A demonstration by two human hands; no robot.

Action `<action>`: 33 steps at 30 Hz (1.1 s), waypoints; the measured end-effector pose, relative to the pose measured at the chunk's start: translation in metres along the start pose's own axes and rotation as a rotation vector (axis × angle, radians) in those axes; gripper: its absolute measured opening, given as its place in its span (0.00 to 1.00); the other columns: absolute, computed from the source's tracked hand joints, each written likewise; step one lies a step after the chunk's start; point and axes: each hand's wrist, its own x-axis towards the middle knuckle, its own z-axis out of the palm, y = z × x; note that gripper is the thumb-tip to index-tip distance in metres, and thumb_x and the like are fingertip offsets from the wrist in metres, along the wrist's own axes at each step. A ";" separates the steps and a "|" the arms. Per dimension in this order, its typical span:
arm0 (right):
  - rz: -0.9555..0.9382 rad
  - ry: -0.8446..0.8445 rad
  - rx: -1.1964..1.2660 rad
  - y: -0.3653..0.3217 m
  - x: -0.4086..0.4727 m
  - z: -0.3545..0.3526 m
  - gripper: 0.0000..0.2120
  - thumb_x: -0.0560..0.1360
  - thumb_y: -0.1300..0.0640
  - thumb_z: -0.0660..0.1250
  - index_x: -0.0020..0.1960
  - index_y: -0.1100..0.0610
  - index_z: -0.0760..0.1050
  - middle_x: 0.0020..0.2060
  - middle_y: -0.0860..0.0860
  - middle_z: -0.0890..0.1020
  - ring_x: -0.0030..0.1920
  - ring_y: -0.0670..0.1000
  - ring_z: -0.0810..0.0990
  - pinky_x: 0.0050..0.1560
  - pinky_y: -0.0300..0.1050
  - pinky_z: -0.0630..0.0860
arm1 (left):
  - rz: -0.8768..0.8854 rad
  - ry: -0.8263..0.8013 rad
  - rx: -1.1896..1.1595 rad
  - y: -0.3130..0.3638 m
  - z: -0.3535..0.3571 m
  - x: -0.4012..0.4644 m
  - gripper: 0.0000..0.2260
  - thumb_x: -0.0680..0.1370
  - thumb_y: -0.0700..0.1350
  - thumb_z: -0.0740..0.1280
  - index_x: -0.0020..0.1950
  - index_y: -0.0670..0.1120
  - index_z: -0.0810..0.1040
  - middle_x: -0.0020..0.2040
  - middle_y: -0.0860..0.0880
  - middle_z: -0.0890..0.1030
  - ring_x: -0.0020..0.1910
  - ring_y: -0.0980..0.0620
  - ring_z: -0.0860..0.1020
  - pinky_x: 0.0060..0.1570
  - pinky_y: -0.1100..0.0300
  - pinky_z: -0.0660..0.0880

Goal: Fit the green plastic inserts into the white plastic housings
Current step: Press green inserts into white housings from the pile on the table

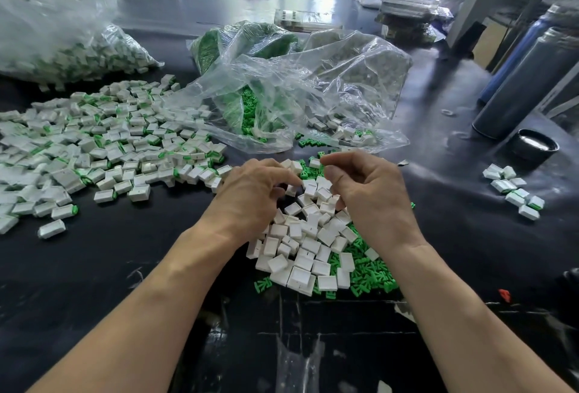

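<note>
While both hands work over the heap at the middle of the black counter (438, 236), the left hand (250, 192) curls its fingers down among the white housings (300, 255), though whether it grips one I cannot tell. The right hand (366, 192) has its fingers bent, thumb and forefinger pinched together, and what sits between them is hidden. Loose green inserts (369, 273) lie under and beside that heap, too many to count. A broad spread of assembled pieces (103, 142) covers the left side, and a small cluster (513, 190) of about nine sits at the right. Three clear bags (300, 92) lie behind, with two dark flasks (529, 79) at the right.
</note>
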 end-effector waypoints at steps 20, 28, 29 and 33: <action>0.075 -0.030 0.225 -0.005 -0.003 -0.001 0.03 0.79 0.62 0.72 0.50 0.56 0.82 0.38 0.49 0.86 0.36 0.49 0.84 0.34 0.43 0.81 | -0.067 0.177 -0.454 0.006 -0.005 -0.005 0.07 0.73 0.47 0.78 0.44 0.52 0.81 0.40 0.54 0.84 0.38 0.57 0.81 0.38 0.65 0.77; 0.071 -0.032 0.356 -0.007 -0.002 -0.001 0.03 0.77 0.62 0.75 0.51 0.59 0.83 0.38 0.55 0.86 0.34 0.52 0.80 0.32 0.44 0.78 | -0.065 0.154 -0.883 0.019 -0.001 -0.010 0.05 0.75 0.33 0.75 0.48 0.39 0.81 0.44 0.42 0.86 0.39 0.52 0.84 0.40 0.65 0.80; 0.068 -0.038 0.350 -0.007 -0.003 -0.001 0.03 0.77 0.61 0.75 0.51 0.58 0.84 0.37 0.54 0.86 0.34 0.52 0.79 0.32 0.43 0.77 | -0.064 0.146 -0.879 0.020 0.000 -0.010 0.05 0.75 0.34 0.75 0.49 0.39 0.81 0.44 0.42 0.86 0.40 0.52 0.84 0.41 0.64 0.80; 0.045 -0.061 0.310 -0.006 -0.005 0.002 0.02 0.77 0.61 0.75 0.47 0.55 0.84 0.35 0.49 0.84 0.34 0.48 0.79 0.32 0.39 0.76 | -0.054 0.120 -0.883 0.021 0.001 -0.012 0.06 0.75 0.34 0.75 0.49 0.40 0.82 0.43 0.43 0.86 0.41 0.51 0.85 0.42 0.64 0.80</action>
